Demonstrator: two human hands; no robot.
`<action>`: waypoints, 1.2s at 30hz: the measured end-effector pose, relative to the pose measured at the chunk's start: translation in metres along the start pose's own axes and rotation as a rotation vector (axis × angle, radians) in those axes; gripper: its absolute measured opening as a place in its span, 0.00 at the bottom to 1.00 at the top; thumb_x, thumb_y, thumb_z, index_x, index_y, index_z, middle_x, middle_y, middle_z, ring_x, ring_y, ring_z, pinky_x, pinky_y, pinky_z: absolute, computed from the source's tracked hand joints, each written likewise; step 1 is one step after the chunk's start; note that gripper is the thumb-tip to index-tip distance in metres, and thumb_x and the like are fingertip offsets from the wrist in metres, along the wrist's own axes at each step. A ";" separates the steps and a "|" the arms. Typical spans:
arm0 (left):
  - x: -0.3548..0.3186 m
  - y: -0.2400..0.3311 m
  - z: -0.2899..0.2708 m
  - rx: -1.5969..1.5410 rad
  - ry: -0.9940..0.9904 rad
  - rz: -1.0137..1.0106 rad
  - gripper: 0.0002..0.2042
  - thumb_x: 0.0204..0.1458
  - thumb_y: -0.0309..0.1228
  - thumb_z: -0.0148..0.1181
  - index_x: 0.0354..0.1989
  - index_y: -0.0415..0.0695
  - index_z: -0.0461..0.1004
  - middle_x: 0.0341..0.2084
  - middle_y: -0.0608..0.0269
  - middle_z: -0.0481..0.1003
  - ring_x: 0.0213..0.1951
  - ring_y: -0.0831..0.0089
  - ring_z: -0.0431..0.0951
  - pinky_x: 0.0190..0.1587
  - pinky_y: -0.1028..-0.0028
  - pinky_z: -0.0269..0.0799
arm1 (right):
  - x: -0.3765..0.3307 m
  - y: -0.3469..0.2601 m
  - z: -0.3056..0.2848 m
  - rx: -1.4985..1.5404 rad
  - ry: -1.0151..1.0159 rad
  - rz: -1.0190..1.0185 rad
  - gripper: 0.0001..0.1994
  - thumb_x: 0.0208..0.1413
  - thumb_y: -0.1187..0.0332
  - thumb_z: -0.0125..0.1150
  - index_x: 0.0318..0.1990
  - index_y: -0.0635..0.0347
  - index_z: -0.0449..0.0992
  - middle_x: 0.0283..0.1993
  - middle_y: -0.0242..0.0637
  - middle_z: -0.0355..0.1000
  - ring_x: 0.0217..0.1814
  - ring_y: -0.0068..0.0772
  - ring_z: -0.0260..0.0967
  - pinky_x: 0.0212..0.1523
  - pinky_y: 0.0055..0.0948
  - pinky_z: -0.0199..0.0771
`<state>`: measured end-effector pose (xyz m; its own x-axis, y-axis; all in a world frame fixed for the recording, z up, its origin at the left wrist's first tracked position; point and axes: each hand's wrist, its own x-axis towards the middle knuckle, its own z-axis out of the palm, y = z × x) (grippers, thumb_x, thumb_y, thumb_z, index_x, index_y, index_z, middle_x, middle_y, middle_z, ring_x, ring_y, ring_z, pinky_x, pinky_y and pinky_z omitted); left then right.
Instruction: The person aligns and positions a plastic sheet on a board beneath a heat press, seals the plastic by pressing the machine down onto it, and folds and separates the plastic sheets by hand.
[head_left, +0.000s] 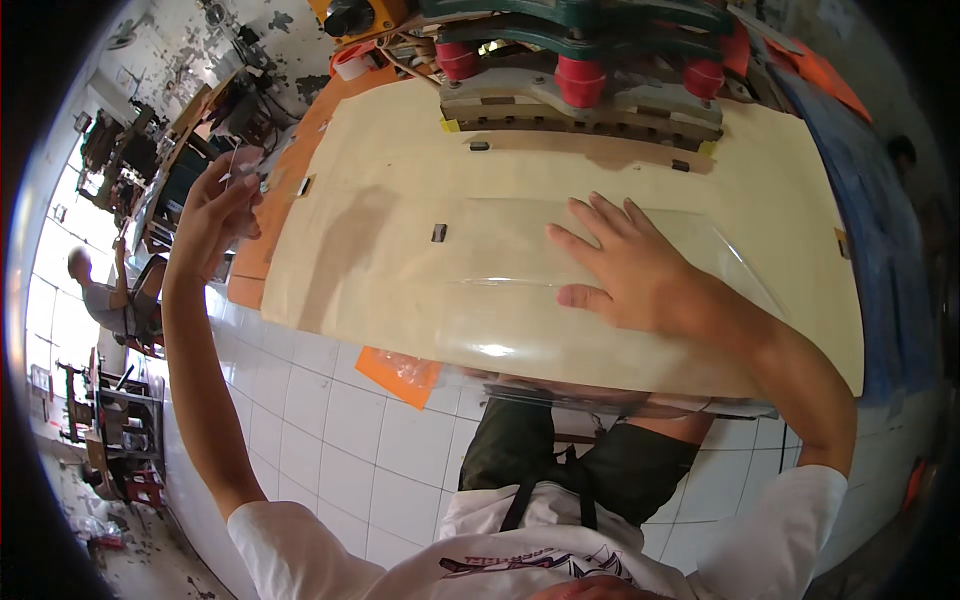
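Observation:
My right hand (640,265) lies spread, fingers apart, on a clear plastic sheet (520,320). Glossy and slightly curved, the sheet rests on a cream board (380,290) and reaches its near edge. Out past the board's left side, my left hand (222,215) is raised with thumb and fingers pinched together. Something see-through shows at those fingertips, seemingly thin clear plastic, too faint to make out well. A small dark block (439,233) sits on the board left of the sheet.
At the board's far side stands a heavy green press (580,40) with red cylinders (580,82). Small dark pieces (479,147) lie before it. An orange sheet (398,376) pokes out below the near edge. Blue material (850,190) runs along the right. A person (115,295) sits far left.

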<state>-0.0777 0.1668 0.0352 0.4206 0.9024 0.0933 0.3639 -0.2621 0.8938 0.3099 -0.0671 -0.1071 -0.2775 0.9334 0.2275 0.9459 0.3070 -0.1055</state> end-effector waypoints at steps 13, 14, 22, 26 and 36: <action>-0.043 0.109 0.201 -0.302 -0.822 0.354 0.38 0.49 0.25 0.68 0.68 0.38 0.55 0.44 0.49 0.73 0.47 0.61 0.79 0.50 0.65 0.78 | -0.007 0.004 -0.008 0.159 0.005 0.034 0.35 0.61 0.41 0.51 0.69 0.53 0.61 0.73 0.56 0.50 0.77 0.59 0.43 0.73 0.59 0.39; -0.046 0.113 0.215 -0.395 -0.906 0.521 0.40 0.48 0.27 0.70 0.69 0.35 0.53 0.48 0.46 0.71 0.49 0.58 0.78 0.55 0.63 0.75 | -0.008 0.006 -0.005 0.159 0.000 0.026 0.35 0.61 0.41 0.51 0.69 0.53 0.61 0.73 0.56 0.50 0.77 0.59 0.43 0.73 0.59 0.39; -0.055 0.034 0.206 0.225 -0.187 0.865 0.25 0.48 0.27 0.68 0.55 0.34 0.71 0.51 0.47 0.74 0.55 0.54 0.74 0.58 0.62 0.69 | -0.010 0.012 0.007 0.109 -0.041 0.040 0.35 0.61 0.42 0.50 0.69 0.54 0.59 0.74 0.54 0.48 0.78 0.56 0.39 0.75 0.57 0.33; -0.083 -0.022 0.210 0.415 0.053 0.546 0.31 0.49 0.35 0.66 0.61 0.35 0.66 0.62 0.40 0.63 0.63 0.48 0.66 0.63 0.56 0.62 | -0.007 0.007 0.004 0.123 -0.023 0.042 0.35 0.62 0.42 0.50 0.69 0.56 0.59 0.75 0.54 0.46 0.79 0.55 0.36 0.75 0.56 0.31; -0.097 -0.037 0.235 0.690 0.020 0.445 0.36 0.50 0.46 0.64 0.64 0.36 0.64 0.68 0.37 0.56 0.68 0.43 0.58 0.68 0.51 0.50 | -0.007 0.001 -0.009 0.170 0.060 0.058 0.34 0.56 0.55 0.64 0.67 0.61 0.62 0.74 0.54 0.48 0.77 0.57 0.41 0.75 0.53 0.39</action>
<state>0.0631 0.0089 -0.1097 0.6337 0.6689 0.3886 0.5986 -0.7422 0.3013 0.3144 -0.0747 -0.1005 -0.2079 0.9392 0.2733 0.9163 0.2848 -0.2815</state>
